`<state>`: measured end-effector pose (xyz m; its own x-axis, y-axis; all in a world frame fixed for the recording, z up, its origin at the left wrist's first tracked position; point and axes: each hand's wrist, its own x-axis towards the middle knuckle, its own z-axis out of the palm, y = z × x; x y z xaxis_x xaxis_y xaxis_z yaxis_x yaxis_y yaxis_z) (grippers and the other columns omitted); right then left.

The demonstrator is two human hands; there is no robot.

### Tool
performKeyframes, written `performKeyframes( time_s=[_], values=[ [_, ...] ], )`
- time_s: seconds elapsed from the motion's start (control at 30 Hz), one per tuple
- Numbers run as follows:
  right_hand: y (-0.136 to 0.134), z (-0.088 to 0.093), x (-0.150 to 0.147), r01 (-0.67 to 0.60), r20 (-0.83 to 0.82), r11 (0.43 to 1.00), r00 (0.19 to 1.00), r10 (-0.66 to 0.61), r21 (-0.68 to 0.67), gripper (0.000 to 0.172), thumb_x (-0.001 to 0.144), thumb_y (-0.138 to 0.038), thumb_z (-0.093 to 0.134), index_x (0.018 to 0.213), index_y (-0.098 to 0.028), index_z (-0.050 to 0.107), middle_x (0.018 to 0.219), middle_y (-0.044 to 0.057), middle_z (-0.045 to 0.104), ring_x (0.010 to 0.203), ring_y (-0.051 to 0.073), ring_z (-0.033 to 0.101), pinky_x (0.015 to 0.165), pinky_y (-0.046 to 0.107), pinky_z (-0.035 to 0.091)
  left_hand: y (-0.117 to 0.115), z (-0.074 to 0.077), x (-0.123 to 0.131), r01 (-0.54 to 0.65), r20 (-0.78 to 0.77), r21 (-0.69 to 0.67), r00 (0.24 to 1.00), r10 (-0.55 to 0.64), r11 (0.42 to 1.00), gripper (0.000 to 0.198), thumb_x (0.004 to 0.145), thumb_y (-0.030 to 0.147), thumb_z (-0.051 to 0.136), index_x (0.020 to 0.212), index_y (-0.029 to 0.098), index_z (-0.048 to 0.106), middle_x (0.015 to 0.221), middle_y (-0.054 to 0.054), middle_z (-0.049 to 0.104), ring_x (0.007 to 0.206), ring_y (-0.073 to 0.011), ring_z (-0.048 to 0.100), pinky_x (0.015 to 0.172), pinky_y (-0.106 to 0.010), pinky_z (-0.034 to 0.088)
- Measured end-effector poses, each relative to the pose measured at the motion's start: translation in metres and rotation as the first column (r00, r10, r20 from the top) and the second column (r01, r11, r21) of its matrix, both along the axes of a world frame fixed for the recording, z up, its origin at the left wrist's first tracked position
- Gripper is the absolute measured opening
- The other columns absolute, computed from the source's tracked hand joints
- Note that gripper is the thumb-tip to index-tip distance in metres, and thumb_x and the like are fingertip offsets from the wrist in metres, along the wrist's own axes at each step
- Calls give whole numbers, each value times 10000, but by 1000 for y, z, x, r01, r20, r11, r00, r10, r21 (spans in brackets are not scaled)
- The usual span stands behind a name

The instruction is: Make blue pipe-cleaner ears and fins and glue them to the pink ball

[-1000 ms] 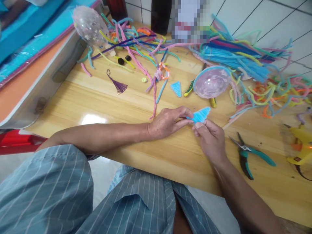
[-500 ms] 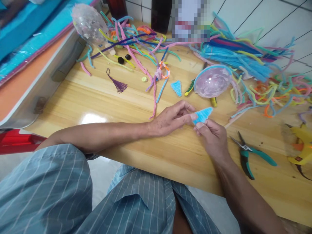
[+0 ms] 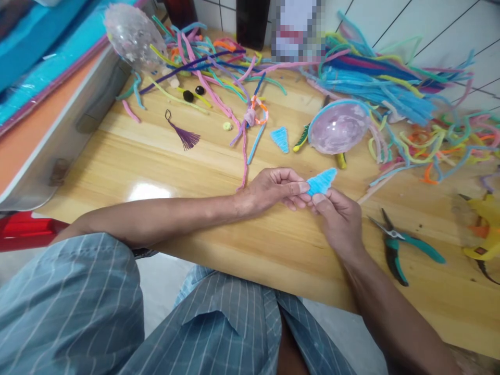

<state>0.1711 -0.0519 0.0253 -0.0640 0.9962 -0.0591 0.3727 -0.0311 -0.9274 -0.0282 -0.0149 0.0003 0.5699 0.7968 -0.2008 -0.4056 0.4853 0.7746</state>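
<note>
Holding a blue triangle (image 3: 322, 180) over the table (image 3: 242, 250) with the left hand (image 3: 275, 190) and the right hand (image 3: 339, 211). Pinching its broad end between left thumb and fingers, closed narrow on the piece. Gripping its near edge between right thumb and forefinger, also narrow, with the thumb on top. Cannot tell the exact contact of the lower left fingers with its underside.

Pointing the triangle's narrow tip away from the fingers, forward and to the right, free of both hands. Long axis on a slant, from the left fingertips at the broad end, past the right thumb tip, out to the narrow tip.

Beyond the left fingertips, apart from them on the table, a second blue triangle (image 3: 280, 139), broad end away, narrow end toward the fingers. Past the held tip, a clear plastic shell (image 3: 338, 127) with a blue rim, partly over a yellow-and-green tool (image 3: 301, 139). Farther out from the right fingers, a heap of pipe cleaners (image 3: 375, 88), mostly blue. Forward and left of the left fingers, a purple tassel (image 3: 187, 138). Right of the right fingers, teal-handled pliers (image 3: 424, 248) with tips apart; farther right, a yellow glue gun (image 3: 484, 211).
</note>
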Motion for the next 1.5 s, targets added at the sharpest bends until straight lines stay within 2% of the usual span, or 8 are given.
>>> performKeyframes(
  time_s=[0.3, 0.43, 0.6, 0.87, 1.0, 1.2, 1.33, 1.5],
  values=[
    [-2, -7, 2, -3, -40, 1000, 999, 3, 4, 294, 932, -390, 685, 682, -247, 626, 675, -15, 573, 673, 166, 496, 668, 331, 409, -7, 4, 1, -47, -60, 106, 997, 54, 993, 520, 822, 576, 943, 939, 129, 704, 906, -72, 834, 785, -135, 776, 801, -299, 649],
    [1, -2, 1, -36, -17, 999, 999, 36, -15, 285, 909, -358, 677, 658, -245, 606, 660, -16, 567, 650, 159, 483, 647, 329, 393, -4, 1, 1, -15, -51, 136, 998, 22, 991, 566, 851, 648, 893, 963, 140, 669, 862, -47, 798, 717, -112, 738, 721, -264, 618],
    [1, 1, 0, -99, -21, 995, 995, 99, 8, 240, 907, -323, 667, 683, -239, 646, 656, -27, 566, 634, 149, 475, 638, 319, 396, -3, 0, 2, 1, -101, 234, 995, 24, 972, 574, 907, 699, 811, 931, 151, 645, 779, 5, 716, 594, -66, 639, 580, -202, 510],
    [-6, -8, -8, -109, -45, 979, 992, 118, 171, 237, 992, -306, 668, 769, -240, 715, 719, -44, 677, 667, 137, 561, 666, 291, 430, -18, 6, 8, -156, -66, 303, 981, 184, 940, 557, 927, 682, 796, 867, 157, 618, 743, 19, 665, 626, -65, 573, 607, -211, 484],
    [-5, -7, -9, -125, -23, 979, 991, 131, 158, 221, 987, -280, 670, 774, -241, 715, 705, -49, 661, 654, 132, 548, 656, 286, 418, -21, 4, 7, -163, -81, 296, 977, 195, 941, 532, 937, 655, 800, 882, 156, 622, 744, 23, 657, 633, -66, 573, 609, -209, 475],
    [0, -11, 2, -141, -92, 981, 984, 153, 132, 364, 1032, -417, 606, 718, -233, 619, 686, -24, 615, 651, 150, 548, 635, 302, 424, -18, 2, 6, -77, -123, 249, 986, 111, 965, 565, 926, 702, 780, 893, 161, 621, 752, 11, 682, 637, -75, 589, 618, -217, 491],
    [0, -11, 3, -91, -16, 985, 995, 94, 149, 421, 1044, -472, 620, 700, -232, 584, 656, -29, 569, 628, 145, 511, 618, 303, 399, -19, 2, 7, -60, -118, 266, 989, 94, 962, 558, 926, 693, 787, 906, 155, 641, 760, 7, 685, 643, -80, 588, 619, -223, 496],
    [-4, -7, -3, -37, 46, 970, 999, 27, 242, 456, 1051, -523, 611, 700, -238, 556, 641, -40, 509, 613, 139, 456, 596, 296, 368, -22, 3, 8, -90, -101, 324, 986, 129, 942, 537, 951, 674, 771, 899, 154, 649, 804, -12, 700, 682, -85, 584, 672, -240, 501]
  ],
)
